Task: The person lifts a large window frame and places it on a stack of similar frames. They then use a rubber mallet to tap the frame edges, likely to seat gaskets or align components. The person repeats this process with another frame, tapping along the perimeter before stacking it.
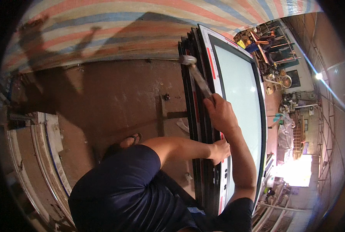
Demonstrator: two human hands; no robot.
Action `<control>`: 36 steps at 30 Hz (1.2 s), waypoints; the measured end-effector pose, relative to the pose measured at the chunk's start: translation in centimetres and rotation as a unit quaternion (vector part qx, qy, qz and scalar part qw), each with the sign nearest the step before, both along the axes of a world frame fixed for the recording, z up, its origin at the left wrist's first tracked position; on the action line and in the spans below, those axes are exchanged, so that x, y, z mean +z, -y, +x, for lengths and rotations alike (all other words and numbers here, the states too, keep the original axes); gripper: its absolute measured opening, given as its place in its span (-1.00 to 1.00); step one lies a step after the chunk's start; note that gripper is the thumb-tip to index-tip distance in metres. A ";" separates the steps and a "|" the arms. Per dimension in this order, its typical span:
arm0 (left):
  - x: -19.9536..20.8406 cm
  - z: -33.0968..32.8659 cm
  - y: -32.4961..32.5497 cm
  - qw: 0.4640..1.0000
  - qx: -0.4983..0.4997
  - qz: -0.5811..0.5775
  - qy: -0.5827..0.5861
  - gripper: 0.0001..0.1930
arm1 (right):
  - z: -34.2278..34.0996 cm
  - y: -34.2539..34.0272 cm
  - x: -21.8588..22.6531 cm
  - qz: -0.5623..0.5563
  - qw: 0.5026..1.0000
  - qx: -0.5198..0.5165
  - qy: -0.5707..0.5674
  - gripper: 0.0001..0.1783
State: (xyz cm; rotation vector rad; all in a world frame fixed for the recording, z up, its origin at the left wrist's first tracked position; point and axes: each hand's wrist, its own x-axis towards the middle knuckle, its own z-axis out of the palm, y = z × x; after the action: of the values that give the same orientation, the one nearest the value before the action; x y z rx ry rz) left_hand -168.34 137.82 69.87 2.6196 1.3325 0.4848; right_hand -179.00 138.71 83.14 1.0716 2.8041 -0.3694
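My right hand [221, 114] is closed round the handle of a hammer [198, 77]. Its round pale metal head is raised over the outer edges of a stack of dark frames [203, 154]. On top of the stack lies a framed glass panel [238, 81] with a black inner border and white and red strips along its rim. Lower on the same rim, my left hand [220, 151] bears on the edge with its fingers bent and close together. Whether anything small is under those fingers cannot be made out.
A sandalled foot [131, 140] stands on the brown floor [118, 100]. Long pale profiles [44, 154] lie at the left. A striped sheet [114, 31] hangs along the far side. To the right are a round fan [285, 81], a grey covered pile [286, 137] and a bright opening.
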 end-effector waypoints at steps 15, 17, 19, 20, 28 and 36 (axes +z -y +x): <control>-7.8 -17.9 -16.5 0.980 -0.075 -0.109 0.145 -0.08 | -13.9 -6.5 -2.8 0.036 0.971 0.235 -0.010 -0.70; -5.6 -20.0 -15.9 0.956 -0.102 -0.193 0.195 -0.19 | -15.1 -10.3 -3.3 0.060 0.986 0.155 0.017 -0.69; -3.9 -22.5 -14.1 0.993 0.007 -0.058 0.107 0.01 | -15.8 -13.4 -3.4 0.142 0.981 0.096 0.090 -0.64; -3.2 -23.1 -13.0 0.988 0.051 0.124 0.073 -0.01 | -16.2 -14.2 -3.6 0.142 0.982 0.078 0.093 -0.66; -1.7 -23.9 -13.0 0.965 -0.094 -0.178 0.165 -0.30 | -23.6 -9.6 0.1 0.011 0.999 0.018 0.050 -0.66; -0.7 -24.9 -12.8 0.996 -0.070 0.058 -0.018 -0.10 | -25.0 -13.1 0.2 0.135 0.973 -0.132 0.129 -0.61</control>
State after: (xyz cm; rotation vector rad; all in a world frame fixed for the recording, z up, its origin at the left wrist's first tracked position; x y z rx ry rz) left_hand -193.29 150.67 69.16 2.8045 1.1519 0.5113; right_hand -204.04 151.80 83.33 1.4384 2.5321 0.1289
